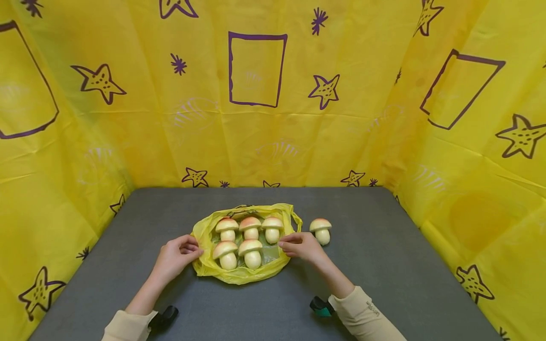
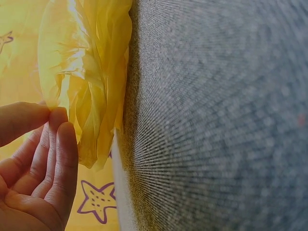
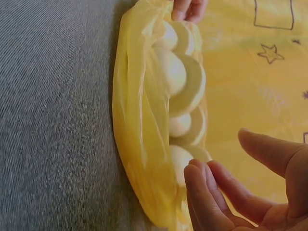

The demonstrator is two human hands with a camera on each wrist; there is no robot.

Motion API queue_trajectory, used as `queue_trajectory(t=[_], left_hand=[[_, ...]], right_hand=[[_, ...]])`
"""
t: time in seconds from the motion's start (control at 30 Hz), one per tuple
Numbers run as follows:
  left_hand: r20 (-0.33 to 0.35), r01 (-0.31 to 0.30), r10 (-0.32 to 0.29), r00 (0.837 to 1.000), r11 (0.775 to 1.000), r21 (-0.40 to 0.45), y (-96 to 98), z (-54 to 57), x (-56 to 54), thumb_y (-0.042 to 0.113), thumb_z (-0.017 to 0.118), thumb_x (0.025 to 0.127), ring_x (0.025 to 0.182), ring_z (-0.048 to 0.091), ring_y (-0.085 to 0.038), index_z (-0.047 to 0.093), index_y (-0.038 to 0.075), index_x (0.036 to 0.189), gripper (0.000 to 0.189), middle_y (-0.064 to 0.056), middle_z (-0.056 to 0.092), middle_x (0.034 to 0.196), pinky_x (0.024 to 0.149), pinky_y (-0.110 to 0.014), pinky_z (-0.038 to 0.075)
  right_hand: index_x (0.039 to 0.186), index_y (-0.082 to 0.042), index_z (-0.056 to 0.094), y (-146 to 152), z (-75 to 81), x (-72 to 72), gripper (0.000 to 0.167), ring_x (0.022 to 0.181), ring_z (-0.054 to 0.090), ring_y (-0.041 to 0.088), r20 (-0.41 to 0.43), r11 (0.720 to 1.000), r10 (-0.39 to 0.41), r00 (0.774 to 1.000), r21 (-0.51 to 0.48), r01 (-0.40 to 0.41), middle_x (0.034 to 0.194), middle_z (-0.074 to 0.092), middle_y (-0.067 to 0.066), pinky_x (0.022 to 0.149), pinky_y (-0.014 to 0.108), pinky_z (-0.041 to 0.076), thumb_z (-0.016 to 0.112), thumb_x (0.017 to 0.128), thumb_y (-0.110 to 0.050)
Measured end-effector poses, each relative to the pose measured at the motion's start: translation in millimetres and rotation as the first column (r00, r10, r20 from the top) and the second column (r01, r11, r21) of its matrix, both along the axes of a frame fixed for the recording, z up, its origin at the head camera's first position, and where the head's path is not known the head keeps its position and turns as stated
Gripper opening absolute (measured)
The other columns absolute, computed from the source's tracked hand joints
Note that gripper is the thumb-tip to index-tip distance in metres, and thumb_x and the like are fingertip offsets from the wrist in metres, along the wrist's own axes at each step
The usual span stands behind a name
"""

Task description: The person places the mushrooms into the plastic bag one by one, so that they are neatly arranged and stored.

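Note:
A yellow plastic bag point(image 1: 239, 277) lies spread on the dark table with its mouth wide. Inside it sit several toy mushrooms point(image 1: 252, 259) with pale stems and reddish-topped caps, in two rows. My left hand point(image 1: 177, 255) pinches the left rim of the bag between thumb and fingertips, as the left wrist view shows. At the right rim is my right hand point(image 1: 303, 247), its thumb apart from the fingers in the right wrist view. Its fingertips point(image 3: 195, 166) overlap the bag's edge close to a mushroom. One more mushroom point(image 1: 321, 230) lies outside the bag, just beyond the right hand.
The grey table point(image 1: 358, 203) meets yellow cloth walls point(image 1: 256, 142) at the back and on both sides. Purple stars and rectangles are drawn on the cloth. A dark strap device sits at each wrist, next to beige sleeves point(image 1: 362, 312).

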State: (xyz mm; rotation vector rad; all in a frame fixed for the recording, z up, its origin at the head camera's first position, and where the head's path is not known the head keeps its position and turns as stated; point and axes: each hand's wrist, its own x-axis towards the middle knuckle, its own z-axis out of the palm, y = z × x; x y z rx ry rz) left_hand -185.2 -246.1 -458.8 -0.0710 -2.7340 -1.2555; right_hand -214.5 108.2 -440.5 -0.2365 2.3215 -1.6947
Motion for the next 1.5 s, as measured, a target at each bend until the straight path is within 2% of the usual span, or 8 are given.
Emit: queue_trajectory(t=[0.23,0.57,0.93,1.13,1.27,1.5], left_hand=[[0.007,-0.003,0.003,1.0,1.0,-0.008,0.2,-0.2,-0.4,0.021,0.076,0.08,0.074,0.063,-0.01,0.064,0.005,0.095,0.025,-0.004,0.068,0.085,0.065,-0.02,0.049],[0.011,0.006,-0.006,1.0,1.0,-0.006,-0.5,0.4,-1.1,0.021,0.076,0.08,0.074,0.062,-0.01,0.064,0.005,0.095,0.025,-0.004,0.067,0.085,0.064,-0.02,0.049],[0.017,0.005,-0.005,1.0,1.0,-0.001,-0.4,0.6,-1.1,0.022,0.076,0.081,0.075,0.063,-0.011,0.064,0.005,0.095,0.026,-0.004,0.067,0.086,0.064,-0.02,0.049],[0.019,0.005,-0.005,1.0,1.0,-0.001,-0.7,0.3,-0.8,0.022,0.076,0.081,0.074,0.063,-0.011,0.064,0.005,0.095,0.025,-0.005,0.067,0.086,0.064,-0.02,0.049],[0.018,0.008,-0.008,1.0,1.0,-0.001,-0.9,0.4,-0.3,0.022,0.076,0.081,0.074,0.062,-0.011,0.064,0.005,0.095,0.025,-0.004,0.067,0.086,0.063,-0.02,0.049],[0.012,0.012,-0.012,1.0,1.0,-0.002,-1.1,0.1,-0.4,0.022,0.076,0.081,0.074,0.062,-0.01,0.064,0.005,0.095,0.025,-0.004,0.067,0.085,0.063,-0.02,0.049]], right_hand=[[0.106,0.006,0.066,10,-1.3,-3.9,0.032,0.093,0.067,0.031,0.015,0.998,-0.057,0.998,-0.002,0.057,0.1,0.069,0.017,0.079,0.041,0.055,0.069,0.087,-0.019],[0.111,0.011,0.063,28,5.2,-7.7,0.035,0.097,0.066,0.038,-0.007,0.993,-0.112,0.994,-0.043,0.112,0.106,0.067,0.025,0.082,0.045,0.054,0.067,0.088,-0.016],[0.11,0.008,0.065,46,0.4,-14.7,0.031,0.098,0.066,0.036,-0.005,0.982,-0.184,0.983,-0.045,0.184,0.108,0.067,0.023,0.084,0.044,0.053,0.068,0.087,-0.012],[0.111,0.007,0.065,55,3.0,-14.8,0.034,0.098,0.066,0.036,-0.002,0.976,-0.218,0.976,-0.021,0.218,0.106,0.068,0.019,0.084,0.044,0.053,0.069,0.086,-0.017],[0.111,0.008,0.064,61,4.4,-15.4,0.035,0.098,0.066,0.035,0.004,0.969,-0.247,0.969,-0.027,0.247,0.104,0.068,0.017,0.085,0.044,0.053,0.07,0.086,-0.017],[0.112,0.009,0.063,73,4.3,-15.5,0.037,0.093,0.068,0.024,0.0,0.957,-0.292,0.957,-0.009,0.292,0.105,0.067,0.017,0.081,0.038,0.055,0.07,0.086,-0.017]])
